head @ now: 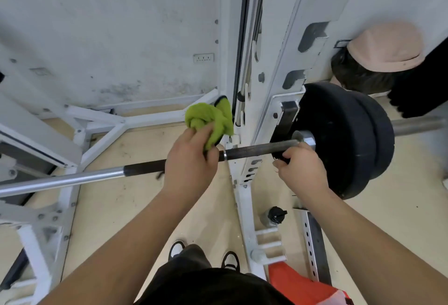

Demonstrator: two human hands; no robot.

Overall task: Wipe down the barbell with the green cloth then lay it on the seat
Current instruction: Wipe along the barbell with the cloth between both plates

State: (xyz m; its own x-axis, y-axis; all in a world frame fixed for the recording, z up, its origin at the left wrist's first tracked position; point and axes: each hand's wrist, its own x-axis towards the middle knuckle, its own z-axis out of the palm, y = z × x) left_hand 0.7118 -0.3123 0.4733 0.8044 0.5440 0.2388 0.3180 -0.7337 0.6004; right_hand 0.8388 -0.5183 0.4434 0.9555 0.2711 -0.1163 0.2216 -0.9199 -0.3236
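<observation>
Both arms reach out and down from the person's body toward the barbell (254, 150), which lies crosswise in the white rack (278, 62) in front of them. The left hand (191, 156) sits knuckles-up over the dark knurled part of the bar, fingers curled down round it, with the green cloth (208, 118) bunched in its grip; most of the cloth sticks up in a crumpled wad beyond the fingers, above the bar. The right hand (300, 171) is further along toward the loaded end, wrist bent, fingers wrapped round the bar just inside the chrome collar and close to the black plates (339, 139). The two hands are apart, with a stretch of bare bar between them. Down on the pale floor a dark-capped bottle (274, 215) stands by the rack's foot, near the person's black-and-white shoes (178, 249)
</observation>
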